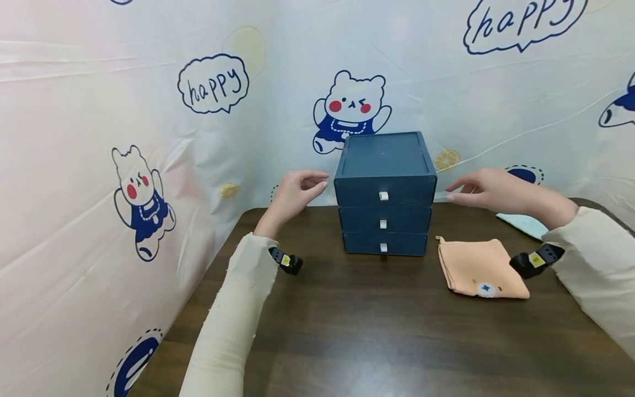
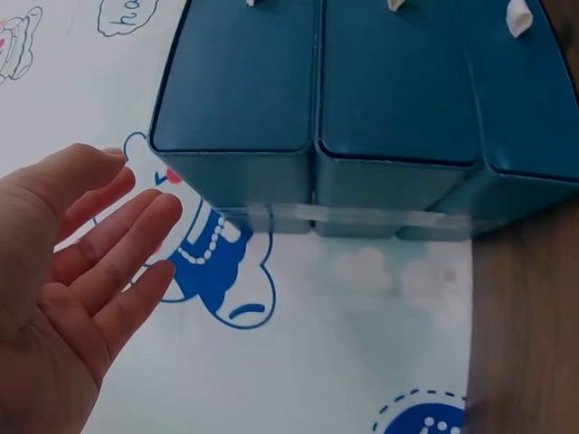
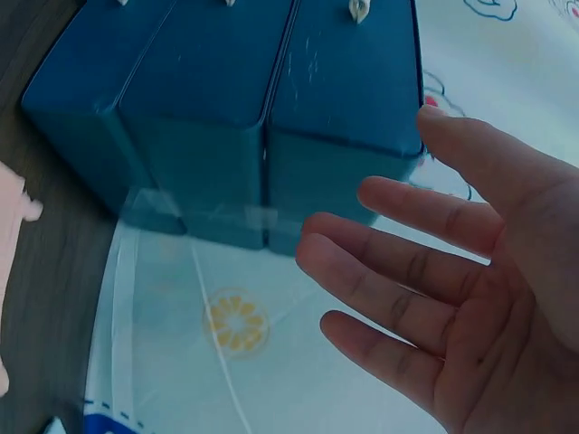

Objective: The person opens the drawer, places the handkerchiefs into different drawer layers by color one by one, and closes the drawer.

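A dark blue three-drawer box [image 1: 385,190] stands on the brown table against the curtain, each drawer front bearing a small white knob. To its left is my left hand [image 1: 299,190], a small gap between the fingertips and the upper side. My right hand [image 1: 496,188] hovers off the right side, also apart from the box. Seen from the left wrist, the fingers [image 2: 127,235] are spread loosely and hold nothing. The right wrist view has the fingers [image 3: 380,280] extended beside the box, likewise holding nothing. All three drawers look closed.
A folded peach cloth [image 1: 478,270] lies on the table [image 1: 377,331] to the right of the box. Behind it, partly under my right forearm, is a light blue cloth [image 1: 526,223]. A printed curtain [image 1: 288,99] hangs behind and along the left.
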Demonstrator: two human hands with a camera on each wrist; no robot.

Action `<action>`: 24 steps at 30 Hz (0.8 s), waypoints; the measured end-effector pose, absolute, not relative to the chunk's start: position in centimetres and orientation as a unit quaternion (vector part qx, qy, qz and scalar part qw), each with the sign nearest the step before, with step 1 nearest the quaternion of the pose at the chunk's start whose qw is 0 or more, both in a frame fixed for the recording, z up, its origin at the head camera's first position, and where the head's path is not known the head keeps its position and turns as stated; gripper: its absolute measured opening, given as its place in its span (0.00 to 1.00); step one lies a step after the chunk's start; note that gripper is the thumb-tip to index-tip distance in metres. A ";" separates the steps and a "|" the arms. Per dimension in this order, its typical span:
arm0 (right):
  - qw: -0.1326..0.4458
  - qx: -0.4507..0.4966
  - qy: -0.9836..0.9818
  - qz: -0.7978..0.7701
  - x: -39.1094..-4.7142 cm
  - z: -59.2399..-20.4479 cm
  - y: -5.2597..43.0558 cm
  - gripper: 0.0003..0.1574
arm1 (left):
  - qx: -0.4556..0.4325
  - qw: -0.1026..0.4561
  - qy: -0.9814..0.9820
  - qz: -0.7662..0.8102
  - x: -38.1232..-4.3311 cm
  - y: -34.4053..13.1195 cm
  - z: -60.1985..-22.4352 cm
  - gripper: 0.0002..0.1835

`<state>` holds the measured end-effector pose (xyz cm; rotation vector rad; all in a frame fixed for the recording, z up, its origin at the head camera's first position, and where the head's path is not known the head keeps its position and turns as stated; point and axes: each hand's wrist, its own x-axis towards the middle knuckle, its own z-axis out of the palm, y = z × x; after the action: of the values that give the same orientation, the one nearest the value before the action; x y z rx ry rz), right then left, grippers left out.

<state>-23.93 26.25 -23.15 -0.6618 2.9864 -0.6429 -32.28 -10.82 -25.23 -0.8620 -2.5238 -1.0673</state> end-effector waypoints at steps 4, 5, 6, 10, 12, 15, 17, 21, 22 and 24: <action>0.003 -0.226 0.953 -0.201 -24.1 -23.1 25.3 0.26 | -0.301 0.139 -0.865 -0.375 -32.8 -10.2 -24.8 0.14; 0.001 -0.229 0.953 -0.199 -24.2 -23.1 25.0 0.26 | -0.304 0.138 -0.864 -0.377 -32.9 -10.0 -24.7 0.14; 0.000 -0.234 0.952 -0.197 -24.2 -23.1 24.8 0.25 | -0.307 0.138 -0.863 -0.378 -33.0 -9.9 -24.6 0.14; -0.005 -0.251 0.949 -0.191 -24.6 -23.1 23.7 0.24 | -0.318 0.126 -0.857 -0.385 -33.3 -9.5 -24.6 0.13; -0.006 -0.259 0.946 -0.193 -24.7 -23.0 23.1 0.24 | -0.322 0.119 -0.857 -0.385 -33.4 -9.4 -24.6 0.12; -0.005 -0.273 0.942 -0.195 -25.3 -23.2 22.1 0.24 | -0.321 0.106 -0.858 -0.386 -33.6 -9.5 -24.6 0.11; -0.002 -0.279 0.939 -0.202 -25.7 -23.3 21.5 0.23 | -0.319 0.101 -0.859 -0.387 -33.7 -9.4 -24.6 0.11; 0.009 -0.285 0.936 -0.208 -26.4 -23.7 20.4 0.23 | -0.317 0.093 -0.860 -0.388 -34.0 -9.3 -24.5 0.11; 0.011 -0.287 0.935 -0.208 -26.6 -23.8 20.1 0.22 | -0.317 0.092 -0.860 -0.388 -34.0 -9.2 -24.5 0.11; 0.016 -0.290 0.934 -0.209 -27.0 -24.0 19.6 0.22 | -0.317 0.089 -0.861 -0.388 -34.1 -9.2 -24.4 0.11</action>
<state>-27.00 19.60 -24.02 -0.9031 2.9031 -0.6512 -34.09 -9.18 -24.44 -0.9441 -2.5607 -1.1531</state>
